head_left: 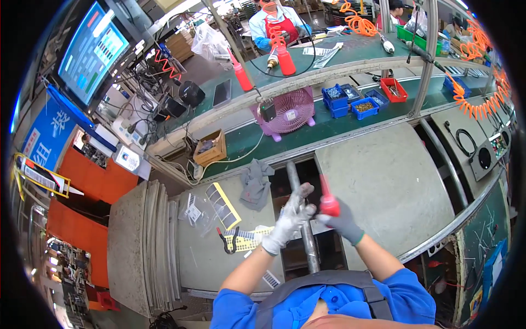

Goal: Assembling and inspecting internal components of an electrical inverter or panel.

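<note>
My right hand (345, 223), in a grey glove, grips a red squeeze bottle (330, 205) with a long thin nozzle pointing away from me; the nozzle is blurred. To its left, my left hand (290, 219), in a pale glove, is raised with its fingers apart and nothing visible in them. Both hands are above a gap between grey boards, where a metal roller (310, 247) runs. Left of my left hand lie black pliers with red-tipped handles (231, 241), a yellow label sheet (246, 239), another yellow-edged sheet (223, 205) and a grey cloth (256, 185).
A large grey board (383, 175) lies to the right; boards stand stacked (145, 241) at the left. Beyond are a purple fan (287, 112), blue part bins (335, 101), a cardboard box (211, 149) and a shelf with red bottles (286, 61). A co-worker (279, 24) stands behind it.
</note>
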### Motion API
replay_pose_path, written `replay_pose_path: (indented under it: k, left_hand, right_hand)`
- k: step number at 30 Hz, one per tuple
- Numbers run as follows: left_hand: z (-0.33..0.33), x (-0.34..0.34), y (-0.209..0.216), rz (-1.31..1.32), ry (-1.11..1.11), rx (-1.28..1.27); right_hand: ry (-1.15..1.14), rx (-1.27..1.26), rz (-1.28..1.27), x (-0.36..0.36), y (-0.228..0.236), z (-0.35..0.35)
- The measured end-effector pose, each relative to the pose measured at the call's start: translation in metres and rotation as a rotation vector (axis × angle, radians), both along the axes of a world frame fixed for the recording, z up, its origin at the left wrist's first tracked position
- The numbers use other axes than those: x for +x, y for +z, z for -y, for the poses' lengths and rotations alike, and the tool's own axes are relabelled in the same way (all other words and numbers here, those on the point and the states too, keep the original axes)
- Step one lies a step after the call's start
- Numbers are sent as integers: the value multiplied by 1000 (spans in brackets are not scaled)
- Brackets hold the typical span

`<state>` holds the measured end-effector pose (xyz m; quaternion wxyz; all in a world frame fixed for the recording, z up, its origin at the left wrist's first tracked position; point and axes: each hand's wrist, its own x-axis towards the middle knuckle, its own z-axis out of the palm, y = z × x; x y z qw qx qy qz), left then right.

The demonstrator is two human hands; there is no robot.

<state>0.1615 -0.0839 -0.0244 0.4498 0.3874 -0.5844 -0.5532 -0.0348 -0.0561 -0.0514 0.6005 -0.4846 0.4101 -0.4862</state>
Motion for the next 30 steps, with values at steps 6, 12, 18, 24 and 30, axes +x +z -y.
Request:
replay_pose_path:
  k: [6,12,18,24,30]
  left_hand:
    - [75,25,64,531,100,-53]
    - [223,85,73,516,552,-427]
    - [353,126,111,425,759,-534]
    - [393,65,146,269,608,-408]
    - [422,74,132,377,635,-473]
  right_hand:
    - [-712,-65,-372,-124,-103,13]
    - [-911,140,-521,-165,-210,-7]
    - [-912,2,-615,-171,-250,-7]
    - [-954,10,-672,-181,-249,-6]
    - [-955,-16,-724,-185,-253,1]
